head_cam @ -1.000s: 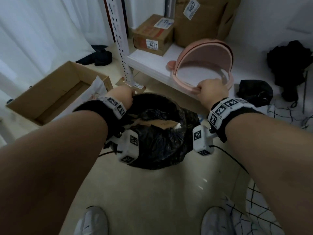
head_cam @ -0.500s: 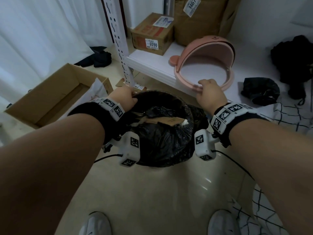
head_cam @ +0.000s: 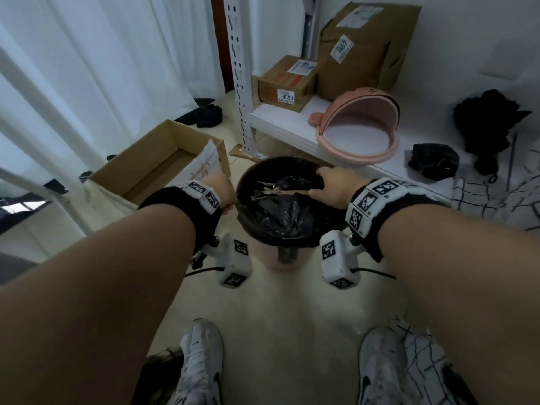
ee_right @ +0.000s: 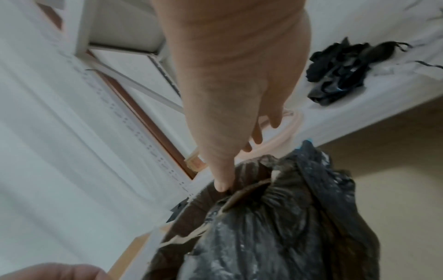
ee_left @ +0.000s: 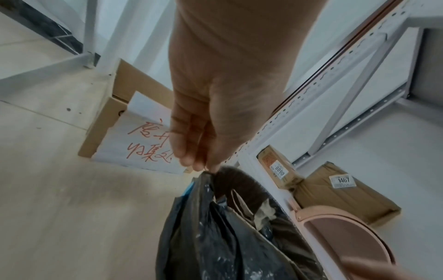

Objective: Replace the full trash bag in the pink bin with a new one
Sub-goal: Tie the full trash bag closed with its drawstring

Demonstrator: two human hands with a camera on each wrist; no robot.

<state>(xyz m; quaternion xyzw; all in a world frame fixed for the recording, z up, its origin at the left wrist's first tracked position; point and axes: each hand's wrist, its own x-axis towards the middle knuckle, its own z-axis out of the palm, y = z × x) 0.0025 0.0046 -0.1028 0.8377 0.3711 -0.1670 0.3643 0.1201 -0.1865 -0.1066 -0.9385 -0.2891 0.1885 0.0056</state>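
Note:
The full black trash bag [head_cam: 280, 217] sits in the pink bin [head_cam: 270, 260] on the floor; only a strip of the bin's pink wall shows below it. My left hand [head_cam: 226, 192] pinches the bag's left rim, seen close in the left wrist view, where the hand [ee_left: 203, 166] meets the bag [ee_left: 215, 236]. My right hand [head_cam: 330, 185] holds the far right rim; in the right wrist view its thumb [ee_right: 224, 184] presses on the bag [ee_right: 275, 227]. The pink lid [head_cam: 355, 153] lies on the low shelf. A folded black bag [head_cam: 432, 160] lies to its right.
An open cardboard box [head_cam: 152, 162] stands left of the bin. The white shelf post [head_cam: 241, 83] and low shelf [head_cam: 280, 118] are just behind it, with cardboard parcels [head_cam: 285, 83] and dark clothes [head_cam: 491, 118]. My shoes [head_cam: 201, 361] stand on bare floor in front.
The view has pulled up and back. Both hands have drawn the bag's rim inward and upward, and the bin's pink wall now shows under the bag.

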